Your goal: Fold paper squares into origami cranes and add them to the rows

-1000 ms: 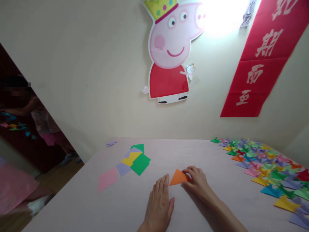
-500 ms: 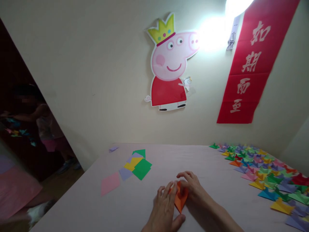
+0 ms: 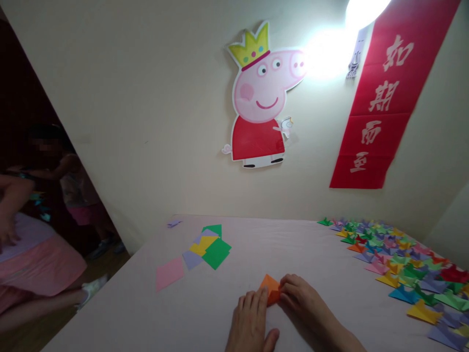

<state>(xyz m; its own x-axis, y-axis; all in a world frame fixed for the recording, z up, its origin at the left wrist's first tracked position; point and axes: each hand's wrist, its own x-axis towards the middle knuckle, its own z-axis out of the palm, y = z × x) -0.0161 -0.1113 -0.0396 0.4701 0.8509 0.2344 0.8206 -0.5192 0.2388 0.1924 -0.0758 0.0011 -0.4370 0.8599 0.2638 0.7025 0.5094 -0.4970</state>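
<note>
A small folded orange paper (image 3: pixel 271 284) lies on the pale pinkish cloth (image 3: pixel 198 313). The left hand (image 3: pixel 250 318) rests flat, fingertips on the paper's left side, apparently to steady it; the right hand (image 3: pixel 303 299) pinches its right edge, likely for control. Flat coloured paper sheets (image 3: pixel 217 254) lie apart, leaving working room.

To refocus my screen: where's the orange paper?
In the head view, the orange paper is low, just right of centre, between the left hand and right hand.
</note>
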